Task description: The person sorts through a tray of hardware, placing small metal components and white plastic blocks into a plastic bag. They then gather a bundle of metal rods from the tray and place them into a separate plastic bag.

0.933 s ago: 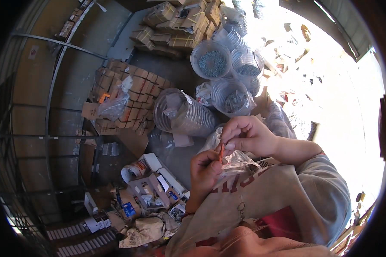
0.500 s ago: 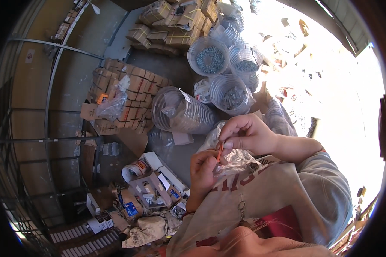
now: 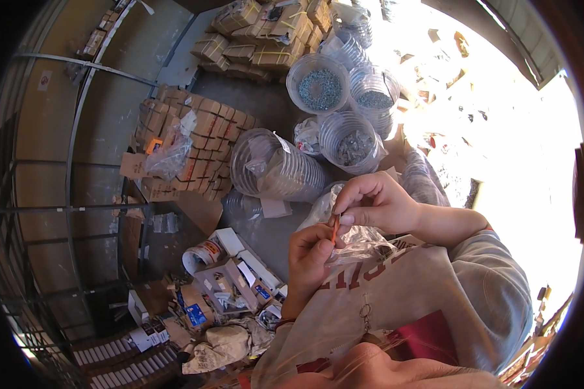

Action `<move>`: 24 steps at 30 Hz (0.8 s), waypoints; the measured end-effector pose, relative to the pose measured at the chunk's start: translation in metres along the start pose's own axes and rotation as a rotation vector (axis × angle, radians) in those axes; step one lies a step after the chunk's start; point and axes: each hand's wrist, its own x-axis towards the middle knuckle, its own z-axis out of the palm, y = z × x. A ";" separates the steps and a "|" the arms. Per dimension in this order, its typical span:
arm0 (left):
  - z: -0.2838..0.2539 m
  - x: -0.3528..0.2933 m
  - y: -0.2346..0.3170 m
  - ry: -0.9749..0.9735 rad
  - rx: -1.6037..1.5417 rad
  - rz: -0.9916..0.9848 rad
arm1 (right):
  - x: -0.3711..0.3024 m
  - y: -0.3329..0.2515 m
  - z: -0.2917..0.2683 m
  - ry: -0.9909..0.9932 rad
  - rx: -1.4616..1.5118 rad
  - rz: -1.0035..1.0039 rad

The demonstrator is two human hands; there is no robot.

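Note:
A thin, short orange piece (image 3: 335, 231) is held upright between both hands in front of my chest; its exact kind is too small to tell. My right hand (image 3: 377, 206) pinches its upper end between thumb and fingertips. Below it, my left hand (image 3: 309, 257) grips the lower end, thumb pressed against curled fingers. Behind and beneath the hands, a crumpled clear plastic bag (image 3: 362, 245) lies against my apron.
Clear tubs of small metal parts (image 3: 320, 89) stand beyond my hands. A stack of clear tubs (image 3: 276, 165) lies tilted on the left, near piled cartons (image 3: 207, 139). A grey bin (image 3: 226, 288) sits among opened boxes at lower left, beside metal shelving (image 3: 71, 162).
Both hands stay closed on the orange piece. They appear very slightly shifted to the right, as does part of the background, so the view itself has moved a little.

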 end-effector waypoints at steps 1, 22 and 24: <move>0.000 0.000 0.000 0.001 0.000 0.000 | 0.000 0.000 0.000 -0.005 -0.005 0.000; 0.004 0.004 -0.001 0.061 -0.005 -0.044 | 0.001 -0.002 -0.001 -0.009 0.109 0.067; 0.005 0.003 -0.002 0.130 0.026 -0.048 | 0.000 -0.002 -0.001 -0.011 0.112 0.073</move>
